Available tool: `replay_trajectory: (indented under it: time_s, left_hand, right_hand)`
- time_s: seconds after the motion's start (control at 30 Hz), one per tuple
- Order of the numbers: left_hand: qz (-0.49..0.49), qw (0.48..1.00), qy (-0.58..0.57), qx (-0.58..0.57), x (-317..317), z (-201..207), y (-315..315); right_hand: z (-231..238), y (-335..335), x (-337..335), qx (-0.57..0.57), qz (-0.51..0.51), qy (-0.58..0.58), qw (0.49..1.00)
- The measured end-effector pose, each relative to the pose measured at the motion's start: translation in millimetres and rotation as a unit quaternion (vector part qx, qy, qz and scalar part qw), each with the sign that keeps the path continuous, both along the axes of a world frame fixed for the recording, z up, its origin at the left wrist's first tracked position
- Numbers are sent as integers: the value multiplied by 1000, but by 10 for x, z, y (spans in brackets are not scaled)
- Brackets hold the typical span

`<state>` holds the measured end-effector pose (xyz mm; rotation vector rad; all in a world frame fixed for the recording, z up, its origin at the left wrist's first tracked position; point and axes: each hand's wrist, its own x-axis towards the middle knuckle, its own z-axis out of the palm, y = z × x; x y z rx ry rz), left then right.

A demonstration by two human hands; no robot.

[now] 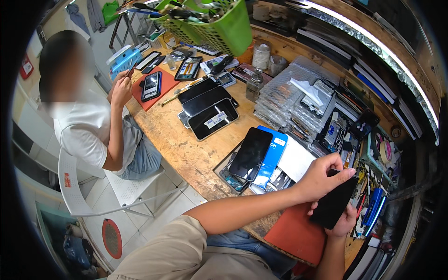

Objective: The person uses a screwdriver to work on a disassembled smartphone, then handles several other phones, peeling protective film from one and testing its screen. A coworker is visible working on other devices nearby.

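Black phone [332, 201]: held at near right, above red mat [296, 238]; long axis slanted from near left to far right.
Left hand [321, 178]: closed on far end.
Right hand [343, 221]: gripped around near half, from right.

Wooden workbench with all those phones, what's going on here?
The person's left hand and right hand hold what looks like a flat, black, rectangular phone by a reddish-orange mat. Farther along the brown wooden workbench, a co-worker in white has both hands near a dark phone on another reddish mat. More dark phones lie between them.
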<state>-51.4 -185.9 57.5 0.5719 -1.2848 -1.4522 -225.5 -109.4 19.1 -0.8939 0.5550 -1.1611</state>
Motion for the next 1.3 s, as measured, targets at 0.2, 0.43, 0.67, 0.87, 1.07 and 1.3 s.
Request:
replay_trajectory:
  time_s: [0.2, 0.43, 0.67, 0.87, 1.07, 1.3]
  left_hand:
    - [72, 992, -26, -104, -88, -97, 6]
    - [107, 984, -47, -131, -139, -156, -15]
    - [109, 982, -82, -127, -108, -170, -2]
    - [-41, 990, -77, 108, 7, -58, 112]
    - [-32, 992, 86, 85, -81, -44, 60]
    - [-17, 996, 5, 83, -131, -119, 42]
  right_hand:
    - [-41, -1, 17, -37, -11, 2, 999]
    - [-9, 6, 8, -50, -24, 10, 998]
    - [27, 30, 24, -2, -21, -32, 999]
    - [36, -15, -95, 24, 50, -12, 998]
    - [83, -97, -106, 2, 28, -97, 995]
    - [32, -126, -163, 6, 14, -113, 994]
